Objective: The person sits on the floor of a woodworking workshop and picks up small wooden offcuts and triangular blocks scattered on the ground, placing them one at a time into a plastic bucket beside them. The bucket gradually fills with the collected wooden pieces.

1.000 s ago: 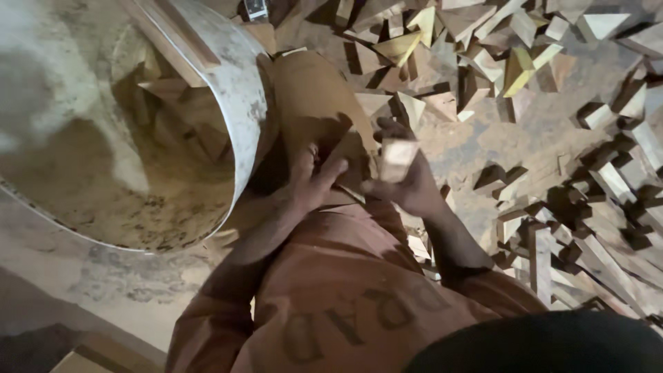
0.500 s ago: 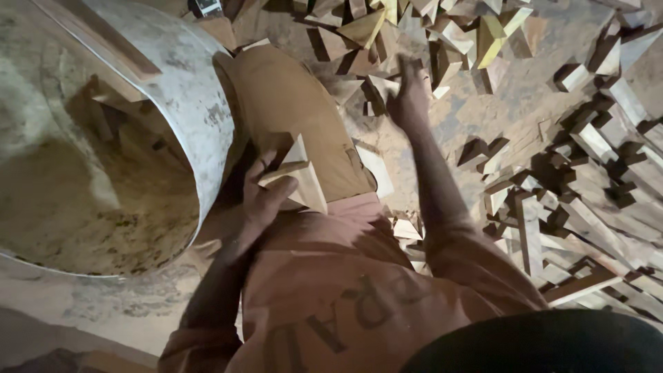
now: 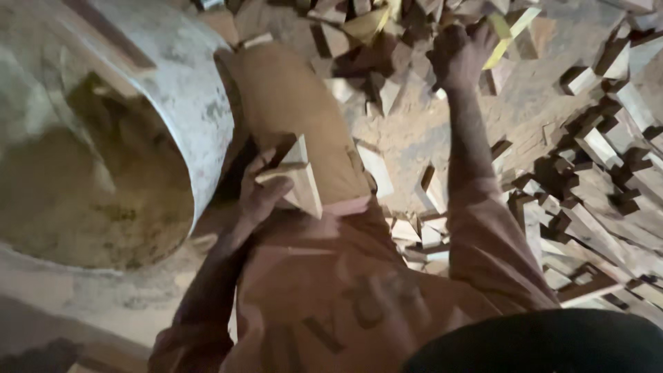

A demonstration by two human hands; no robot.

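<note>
Pale wooden wedges (image 3: 295, 178), stacked together, sit clamped in the left hand (image 3: 259, 197), fingers curled under them, thumb over the top, against the person's tan trouser leg (image 3: 293, 103). Just left of that grip stands a large white drum (image 3: 186, 90). The right hand (image 3: 459, 55) stretches far ahead, fingers bent down onto scattered offcuts (image 3: 608, 207) on the dusty floor; whether it grips one cannot be told.
</note>
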